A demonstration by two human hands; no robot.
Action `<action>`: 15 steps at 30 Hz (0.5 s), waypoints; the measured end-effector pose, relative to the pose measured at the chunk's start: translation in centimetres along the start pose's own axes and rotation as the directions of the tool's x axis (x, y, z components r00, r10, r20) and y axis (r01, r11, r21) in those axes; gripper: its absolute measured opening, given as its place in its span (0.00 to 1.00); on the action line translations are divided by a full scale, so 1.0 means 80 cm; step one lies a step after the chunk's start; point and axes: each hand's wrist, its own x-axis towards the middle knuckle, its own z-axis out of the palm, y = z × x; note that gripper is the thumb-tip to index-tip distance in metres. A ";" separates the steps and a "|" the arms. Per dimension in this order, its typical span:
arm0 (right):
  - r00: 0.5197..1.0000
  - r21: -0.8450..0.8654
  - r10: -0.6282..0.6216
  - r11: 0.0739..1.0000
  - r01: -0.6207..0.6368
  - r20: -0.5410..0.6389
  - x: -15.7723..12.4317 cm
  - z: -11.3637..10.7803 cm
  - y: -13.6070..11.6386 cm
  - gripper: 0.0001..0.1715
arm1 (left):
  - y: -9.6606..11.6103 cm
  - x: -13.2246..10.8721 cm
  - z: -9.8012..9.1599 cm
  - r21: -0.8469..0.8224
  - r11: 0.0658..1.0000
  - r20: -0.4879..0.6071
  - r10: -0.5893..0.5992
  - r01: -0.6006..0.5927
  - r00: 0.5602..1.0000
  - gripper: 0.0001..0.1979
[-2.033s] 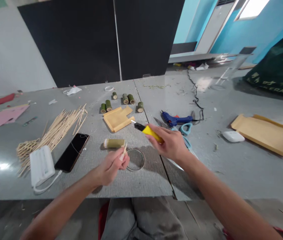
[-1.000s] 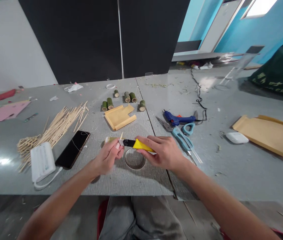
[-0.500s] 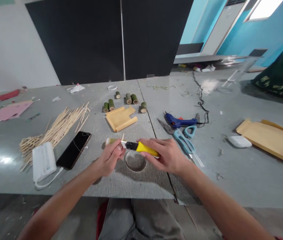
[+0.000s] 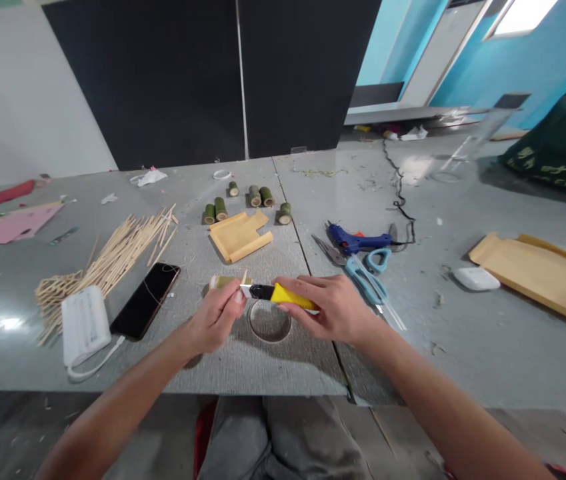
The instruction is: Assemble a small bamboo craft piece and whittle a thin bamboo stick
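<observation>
Left hand: a pale stick piece is pinched in the fingers above the counter, toward its near edge; most of it is hidden by the grip.
Right hand: a yellow cutter is gripped, its blade turned toward the left hand.
Blade: it is held right beside the left fingertips; whether skin is touched cannot be told. A fingertip could be cut if too much force were applied and the wood were skidded off.
Stick piece: it could be twisted loose or split if it were pinched too weakly.
Bamboo tube: it is laid on its side behind the left hand, partly hidden; it could be rolled toward the far edge if knocked by the knuckles.
White cable: it is looped beside the near edge; if it were snagged by the left forearm, the power bank could be dragged over that edge.
Scissors: they could be bumped by the right wrist if the cutter were jerked back.
</observation>
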 end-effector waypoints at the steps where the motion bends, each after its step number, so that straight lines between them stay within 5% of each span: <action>1: 1.000 -0.015 -0.001 1.000 0.001 -0.001 0.000 0.000 0.000 0.20 | -0.001 0.000 0.000 -0.012 1.000 0.001 0.003 -0.003 1.000 0.18; 8: 0.991 -0.175 0.054 0.982 -0.075 -0.124 0.003 0.003 0.006 0.21 | 0.005 0.002 0.002 -0.138 0.990 -0.004 0.003 -0.003 1.000 0.20; 12: 0.842 -0.188 0.265 0.902 -0.389 -0.470 -0.002 -0.010 0.031 0.20 | 0.012 0.000 0.008 -0.117 0.993 0.050 0.038 -0.032 0.998 0.19; 13: 0.840 -0.169 0.257 0.912 -0.375 -0.477 -0.003 -0.012 0.034 0.21 | 0.012 0.000 0.009 -0.118 0.993 0.046 0.037 -0.031 0.998 0.19; 15: 0.910 -0.092 0.189 0.967 -0.238 -0.369 -0.005 -0.012 0.033 0.21 | 0.010 0.002 0.009 -0.136 0.990 0.020 0.026 -0.023 0.999 0.20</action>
